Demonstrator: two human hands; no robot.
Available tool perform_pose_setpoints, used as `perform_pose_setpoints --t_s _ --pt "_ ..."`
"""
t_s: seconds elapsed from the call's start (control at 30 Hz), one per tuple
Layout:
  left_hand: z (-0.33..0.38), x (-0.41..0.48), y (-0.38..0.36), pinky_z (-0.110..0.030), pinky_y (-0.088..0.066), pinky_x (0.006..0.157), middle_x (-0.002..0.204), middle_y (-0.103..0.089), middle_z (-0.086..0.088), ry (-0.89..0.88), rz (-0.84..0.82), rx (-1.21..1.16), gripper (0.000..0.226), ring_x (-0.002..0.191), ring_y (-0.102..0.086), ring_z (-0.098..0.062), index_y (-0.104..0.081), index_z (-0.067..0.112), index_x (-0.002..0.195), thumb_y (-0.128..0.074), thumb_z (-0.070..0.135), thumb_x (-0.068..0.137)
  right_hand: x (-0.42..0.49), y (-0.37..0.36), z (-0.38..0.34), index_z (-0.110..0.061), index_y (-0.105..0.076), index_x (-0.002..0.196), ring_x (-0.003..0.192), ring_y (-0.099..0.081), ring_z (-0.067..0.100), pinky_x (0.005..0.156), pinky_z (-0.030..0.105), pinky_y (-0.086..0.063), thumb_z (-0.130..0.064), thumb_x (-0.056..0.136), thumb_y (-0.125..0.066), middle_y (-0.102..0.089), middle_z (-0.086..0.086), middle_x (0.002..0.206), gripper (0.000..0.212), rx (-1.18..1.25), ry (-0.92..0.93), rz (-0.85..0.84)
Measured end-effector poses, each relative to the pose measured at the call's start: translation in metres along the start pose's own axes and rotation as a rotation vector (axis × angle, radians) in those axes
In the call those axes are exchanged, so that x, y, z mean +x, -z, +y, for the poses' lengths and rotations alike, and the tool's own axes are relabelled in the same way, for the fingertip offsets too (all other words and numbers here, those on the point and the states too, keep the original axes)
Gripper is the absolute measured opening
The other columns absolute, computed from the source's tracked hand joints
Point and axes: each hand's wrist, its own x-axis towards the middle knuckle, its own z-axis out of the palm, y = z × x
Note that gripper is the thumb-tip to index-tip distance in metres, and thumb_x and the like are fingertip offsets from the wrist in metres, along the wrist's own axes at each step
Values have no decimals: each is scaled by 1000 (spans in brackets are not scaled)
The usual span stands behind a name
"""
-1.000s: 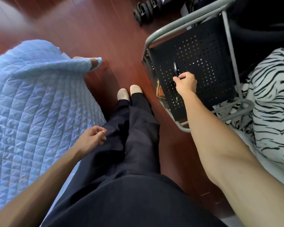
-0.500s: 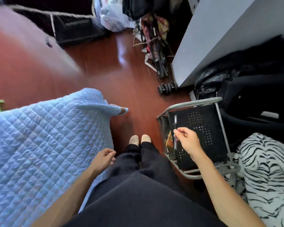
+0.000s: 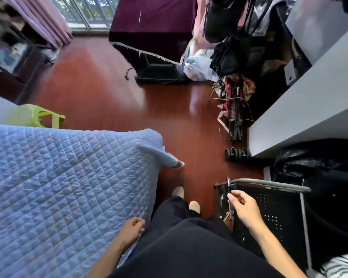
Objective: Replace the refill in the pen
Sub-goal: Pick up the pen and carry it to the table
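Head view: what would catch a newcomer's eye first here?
The right hand at lower right, with a slim dark pen upright in its grip above a black perforated cart. Then the big blue quilted blanket filling the left side, with the empty left hand resting at its edge beside the dark trousers. Beyond them lies a glossy red-brown floor.

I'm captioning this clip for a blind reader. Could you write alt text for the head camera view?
Seen from above, a seated person's right hand pinches a dark pen upright over a black perforated cart, while the left hand rests empty beside their black trousers. A blue quilted cover fills the left; red wooden floor lies ahead.
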Motion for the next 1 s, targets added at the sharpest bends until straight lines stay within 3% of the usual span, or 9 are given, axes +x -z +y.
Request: perform_pose_setpoints --t_s 0.13,0.23,0.37,0.43,0.53,0.77,0.87,1.0 --pt "-8 3 13 -11 -36 49 65 -58 -3 27 -12 123 31 57 -47 -9 -62 9 72 -54 0 101 21 -9 -28 -16 -75 105 85 -71 19 87 34 -56 -14 101 -73 -77 5 91 5 2 8 -16" --pt "3 22 26 -20 -38 55 62 -59 -2 87 17 150 37 62 -49 -13 -60 12 63 -58 4 98 43 -16 -58 -25 -73 102 87 -71 18 89 34 -56 -15 102 -73 -78 3 94 9 -3 19 -24" --pt "56 59 52 -17 -35 50 50 -54 8 82 33 179 42 53 -46 -8 -55 17 57 -60 8 98 77 -23 -103 -27 -73 97 82 -72 8 87 31 -56 -15 101 -74 -79 0 91 13 -3 39 16" --pt "97 81 64 -12 -34 43 48 -52 8 29 -13 181 43 49 -42 -6 -53 15 59 -56 5 100 94 -26 -128 -25 -75 97 79 -72 8 85 30 -56 -15 100 -75 -80 0 88 11 7 46 43" --pt "164 111 80 -11 -34 33 54 -52 -6 -57 -45 158 36 47 -44 -15 -51 7 68 -48 1 104 119 -31 -166 -28 -75 97 84 -73 13 81 26 -53 -18 100 -75 -80 -2 89 11 20 58 53" --pt "320 164 111 -24 -42 54 72 -65 -9 -177 -51 -78 16 58 -56 -17 -65 9 90 -55 14 101 186 -41 -254 -28 -73 101 94 -74 10 77 17 -51 -20 102 -72 -80 -1 98 8 43 77 5" --pt "364 183 124 -21 -46 54 79 -71 -6 -200 -13 -79 15 61 -63 -15 -67 15 96 -55 22 101 228 -43 -293 -31 -73 101 94 -73 8 76 15 -50 -20 103 -71 -79 -3 98 11 19 106 -30" --pt "395 197 144 -19 -46 52 79 -69 -9 -105 49 -149 16 60 -59 -16 -65 13 96 -51 17 103 289 -47 -349 -32 -73 100 93 -73 8 76 15 -49 -21 103 -71 -79 -3 98 11 -29 124 -114"
